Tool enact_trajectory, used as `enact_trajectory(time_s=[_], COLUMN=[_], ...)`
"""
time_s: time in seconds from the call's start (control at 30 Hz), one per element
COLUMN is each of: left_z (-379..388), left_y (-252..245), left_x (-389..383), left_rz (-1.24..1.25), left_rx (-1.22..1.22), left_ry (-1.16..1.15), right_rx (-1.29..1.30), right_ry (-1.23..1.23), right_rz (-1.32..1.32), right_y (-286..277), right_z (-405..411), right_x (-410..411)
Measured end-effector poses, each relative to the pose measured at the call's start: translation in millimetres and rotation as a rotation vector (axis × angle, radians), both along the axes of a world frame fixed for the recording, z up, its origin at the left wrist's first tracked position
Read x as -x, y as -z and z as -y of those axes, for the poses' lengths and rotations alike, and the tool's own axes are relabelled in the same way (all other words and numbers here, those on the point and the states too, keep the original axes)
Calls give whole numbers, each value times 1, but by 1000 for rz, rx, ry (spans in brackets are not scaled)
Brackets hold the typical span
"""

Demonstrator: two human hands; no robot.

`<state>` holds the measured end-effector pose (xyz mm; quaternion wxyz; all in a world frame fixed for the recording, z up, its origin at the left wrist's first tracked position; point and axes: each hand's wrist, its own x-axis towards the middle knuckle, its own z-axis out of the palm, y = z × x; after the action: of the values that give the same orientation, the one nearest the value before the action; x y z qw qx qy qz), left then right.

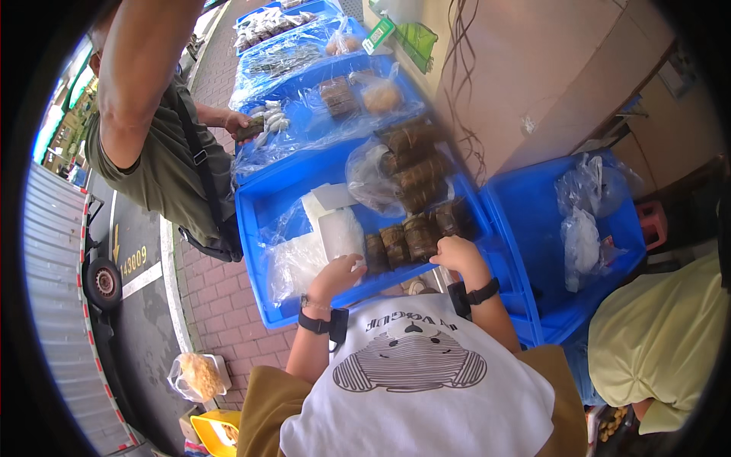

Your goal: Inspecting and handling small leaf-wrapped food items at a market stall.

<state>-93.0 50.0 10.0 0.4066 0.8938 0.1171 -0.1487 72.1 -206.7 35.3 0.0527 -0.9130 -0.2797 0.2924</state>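
Observation:
A blue plastic tray (251, 240) lies before me. Along its near side runs a row of leaf-wrapped bundles (394, 245) tied with string, with more wrapped bundles (420, 171) behind them beside a clear plastic bag (368, 177). My left hand (337, 277) is over the near edge, beside the stack of white plastic bags (297, 257) and a translucent container (340, 231); whether its fingers hold anything is unclear. My right hand (457, 254) touches or is just beside the rightmost dark bundle (452, 217), its fingertips together; its grip is partly hidden.
Across the trays at left, a person in a dark green shirt (171, 154) holds a leaf-wrapped bundle (250, 130). More blue trays (320, 131) stand beyond. A blue bin (514, 200) with plastic bags and a person in yellow-green (657, 337) are at right.

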Motion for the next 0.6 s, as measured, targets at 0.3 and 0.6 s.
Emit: enact_trajectory(time_s=[0.3, 0.6], left_z=[4, 1], left_y=[-4, 3], left_x=[-7, -16], left_rz=[-2, -31], left_rx=[-39, -37], left_ry=[26, 34], right_rx=[-5, -204], right_ry=[35, 5], right_rz=[-88, -95], right_y=[-7, 22], right_z=[0, 7], right_x=[-4, -14])
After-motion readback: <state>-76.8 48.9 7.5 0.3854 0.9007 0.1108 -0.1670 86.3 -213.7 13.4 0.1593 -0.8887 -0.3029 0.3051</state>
